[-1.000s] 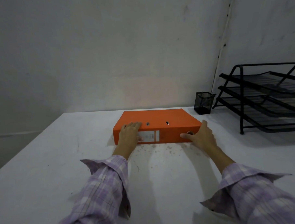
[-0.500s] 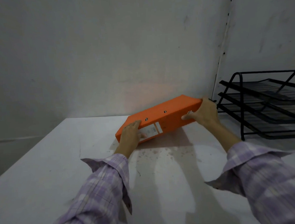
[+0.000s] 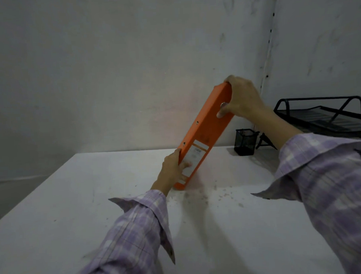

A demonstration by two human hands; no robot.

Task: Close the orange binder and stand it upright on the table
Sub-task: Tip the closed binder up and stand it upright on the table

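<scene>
- The binder [image 3: 204, 135] is closed and tilted, its lower corner on the worktop [image 3: 75, 203] and its top leaning right, spine toward the camera.
- To do this step well, I judge it best to pivot on that lower corner, bring the top over slowly, and let go only once the bottom edge sits flat.
- The left hand [image 3: 173, 172] grasps the lower end of the spine, thumb over the label, bracing the pivot.
- The right hand [image 3: 242, 99] grips the top end, fingers wrapped over the upper edge, thumb by the spine's finger hole.
- A pen cup [image 3: 245, 142] and tray rack [image 3: 323, 114] stand to the right; keep the binder apart from them.
</scene>
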